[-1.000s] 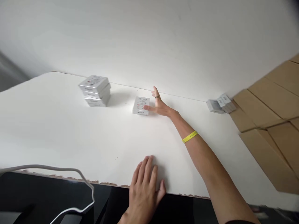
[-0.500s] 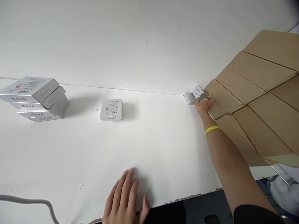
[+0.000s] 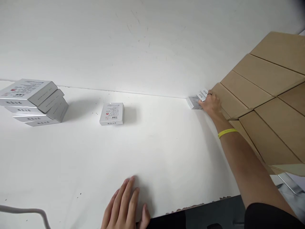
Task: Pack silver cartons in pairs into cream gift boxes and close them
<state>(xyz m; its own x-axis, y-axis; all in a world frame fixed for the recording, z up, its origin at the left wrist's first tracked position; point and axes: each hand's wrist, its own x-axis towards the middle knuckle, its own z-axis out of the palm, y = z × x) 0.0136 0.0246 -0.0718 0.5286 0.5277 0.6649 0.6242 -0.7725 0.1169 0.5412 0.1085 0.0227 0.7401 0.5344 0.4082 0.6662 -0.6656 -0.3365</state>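
My right hand (image 3: 211, 103) reaches to the far right of the white table (image 3: 152, 149) and its fingers close around small white boxes (image 3: 195, 101) leaning against the cardboard. A yellow band is on that wrist. My left hand (image 3: 125, 206) lies flat with fingers spread on the table's near edge. A single white box (image 3: 111, 113) lies flat mid-table. A stack of several white boxes (image 3: 33, 101) stands at the far left.
Flattened brown cardboard cartons (image 3: 267, 95) lean at the right, over the table's end. A white wall (image 3: 143, 44) runs behind the table. A grey cable (image 3: 26, 211) curls at the lower left edge.
My right hand let go of the single box mid-table and swung right to the small boxes by the cardboard, where it has closed on them. The view turned right. The left hand stayed flat.
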